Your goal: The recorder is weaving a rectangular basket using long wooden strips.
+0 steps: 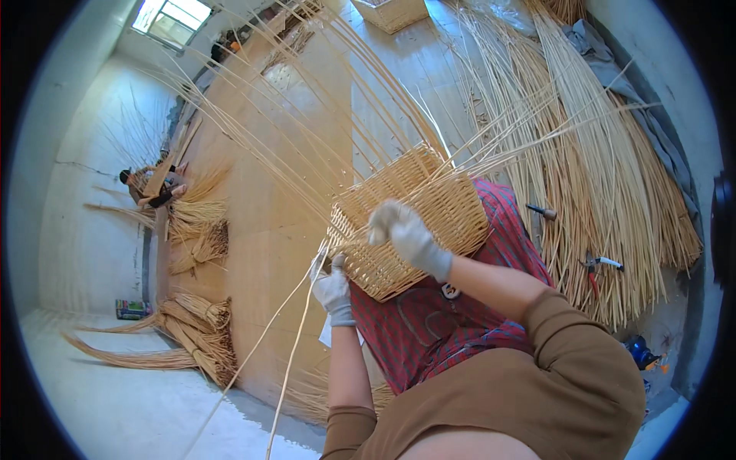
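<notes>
A half-woven wicker basket (454,216) rests tilted on my lap, over a red and blue checked cloth (429,322). Long willow rods (299,146) stand up from its rim and fan out away from me. My left hand (333,293), in a pale work glove, is closed at the basket's left corner, with fingers around rods there; two long rods (290,360) trail from that corner toward the lower left. Over the near wall, my gloved right hand (406,236) has its fingers curled. Whatever lies inside that grip is hidden.
Large bundles of willow rods (606,199) cover the floor at right, with pruning shears (592,268) and a dark-handled tool (546,212) on them. More bundles (203,330) lie at left. Another person (156,184) sits by the left wall. A finished-looking basket (391,14) stands far off.
</notes>
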`<control>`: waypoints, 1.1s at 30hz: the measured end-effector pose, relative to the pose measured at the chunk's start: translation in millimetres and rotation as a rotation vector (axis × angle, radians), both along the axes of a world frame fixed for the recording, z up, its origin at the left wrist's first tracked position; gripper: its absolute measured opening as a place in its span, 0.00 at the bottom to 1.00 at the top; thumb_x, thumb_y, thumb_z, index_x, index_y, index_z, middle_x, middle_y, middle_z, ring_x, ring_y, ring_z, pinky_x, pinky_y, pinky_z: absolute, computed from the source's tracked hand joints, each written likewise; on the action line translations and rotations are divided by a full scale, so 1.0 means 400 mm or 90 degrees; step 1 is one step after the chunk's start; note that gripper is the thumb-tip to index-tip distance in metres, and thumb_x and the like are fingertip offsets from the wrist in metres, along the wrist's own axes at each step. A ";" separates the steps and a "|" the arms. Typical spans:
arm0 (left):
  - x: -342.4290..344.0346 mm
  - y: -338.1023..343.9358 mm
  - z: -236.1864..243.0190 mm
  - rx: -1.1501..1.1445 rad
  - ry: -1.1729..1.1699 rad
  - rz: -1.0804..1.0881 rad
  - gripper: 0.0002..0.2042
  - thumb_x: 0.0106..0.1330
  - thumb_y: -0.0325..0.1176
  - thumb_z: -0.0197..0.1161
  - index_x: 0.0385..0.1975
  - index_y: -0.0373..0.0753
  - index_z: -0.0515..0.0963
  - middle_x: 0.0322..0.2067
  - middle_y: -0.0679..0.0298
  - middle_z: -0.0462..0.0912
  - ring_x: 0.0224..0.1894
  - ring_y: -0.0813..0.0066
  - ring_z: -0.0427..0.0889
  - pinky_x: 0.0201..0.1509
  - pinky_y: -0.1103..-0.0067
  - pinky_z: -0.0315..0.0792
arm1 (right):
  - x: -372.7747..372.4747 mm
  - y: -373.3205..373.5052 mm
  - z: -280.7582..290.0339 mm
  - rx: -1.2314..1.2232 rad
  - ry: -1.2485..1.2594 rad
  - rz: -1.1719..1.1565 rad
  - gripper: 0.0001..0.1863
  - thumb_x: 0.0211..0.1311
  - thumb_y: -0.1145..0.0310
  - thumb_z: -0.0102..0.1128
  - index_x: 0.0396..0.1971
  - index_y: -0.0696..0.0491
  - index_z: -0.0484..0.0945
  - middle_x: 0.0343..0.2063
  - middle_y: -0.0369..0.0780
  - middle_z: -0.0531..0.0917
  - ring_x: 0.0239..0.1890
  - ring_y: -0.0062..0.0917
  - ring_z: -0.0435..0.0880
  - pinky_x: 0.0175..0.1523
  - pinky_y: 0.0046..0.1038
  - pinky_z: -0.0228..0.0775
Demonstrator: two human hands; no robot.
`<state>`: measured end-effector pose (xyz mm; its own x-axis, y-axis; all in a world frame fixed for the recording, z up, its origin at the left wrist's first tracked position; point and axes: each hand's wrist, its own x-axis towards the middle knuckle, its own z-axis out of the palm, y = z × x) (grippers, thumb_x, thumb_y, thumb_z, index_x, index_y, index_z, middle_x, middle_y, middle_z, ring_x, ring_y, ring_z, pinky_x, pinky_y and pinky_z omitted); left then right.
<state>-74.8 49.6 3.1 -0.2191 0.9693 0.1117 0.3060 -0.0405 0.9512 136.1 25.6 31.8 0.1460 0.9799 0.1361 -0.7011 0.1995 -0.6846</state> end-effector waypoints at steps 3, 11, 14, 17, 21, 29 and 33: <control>0.011 -0.034 0.012 0.051 -0.074 0.008 0.18 0.63 0.34 0.79 0.47 0.36 0.79 0.37 0.65 0.82 0.33 0.80 0.78 0.40 0.79 0.76 | 0.033 -0.027 -0.021 0.143 -0.065 -0.015 0.11 0.68 0.83 0.49 0.41 0.55 0.79 0.32 0.39 0.84 0.37 0.24 0.86 0.44 0.27 0.81; 0.122 -0.116 0.057 0.074 0.306 -0.182 0.39 0.61 0.39 0.77 0.74 0.51 0.68 0.73 0.47 0.66 0.45 0.60 0.87 0.43 0.72 0.82 | 0.077 0.017 0.049 -0.142 -0.220 -0.193 0.06 0.73 0.70 0.61 0.46 0.50 0.82 0.40 0.41 0.89 0.42 0.26 0.90 0.48 0.30 0.84; 0.155 -0.101 0.067 0.114 0.509 -0.139 0.43 0.63 0.31 0.74 0.79 0.50 0.59 0.75 0.47 0.57 0.54 0.54 0.84 0.50 0.70 0.80 | -0.007 0.166 0.111 0.119 -0.567 -0.438 0.14 0.71 0.71 0.63 0.54 0.46 0.81 0.48 0.47 0.87 0.43 0.31 0.90 0.46 0.30 0.83; 0.167 -0.100 0.086 0.033 0.579 -0.109 0.41 0.66 0.35 0.71 0.79 0.57 0.59 0.74 0.49 0.59 0.55 0.47 0.83 0.51 0.65 0.80 | -0.035 0.298 0.174 -0.015 -0.846 -0.257 0.24 0.68 0.75 0.62 0.63 0.44 0.79 0.56 0.50 0.83 0.46 0.35 0.89 0.50 0.31 0.82; 0.170 -0.095 0.115 -0.142 0.568 -0.125 0.37 0.67 0.40 0.69 0.76 0.64 0.62 0.74 0.52 0.60 0.57 0.44 0.82 0.56 0.60 0.79 | 0.101 0.172 0.158 0.202 -0.652 -0.387 0.28 0.70 0.76 0.59 0.69 0.45 0.74 0.55 0.46 0.84 0.45 0.26 0.89 0.45 0.29 0.83; 0.121 -0.045 0.079 0.234 0.462 -0.192 0.30 0.68 0.30 0.68 0.70 0.53 0.72 0.67 0.53 0.70 0.53 0.57 0.84 0.51 0.67 0.79 | 0.248 -0.216 0.033 -0.025 -0.629 -0.387 0.21 0.69 0.75 0.61 0.61 0.52 0.78 0.44 0.43 0.87 0.51 0.34 0.86 0.58 0.34 0.77; 0.067 -0.060 0.026 0.113 0.217 -0.010 0.28 0.69 0.26 0.68 0.69 0.40 0.71 0.68 0.53 0.71 0.58 0.63 0.81 0.59 0.72 0.76 | 0.340 -0.169 -0.024 -0.092 -0.844 -0.659 0.21 0.63 0.73 0.67 0.57 0.51 0.78 0.56 0.47 0.81 0.58 0.46 0.80 0.63 0.42 0.72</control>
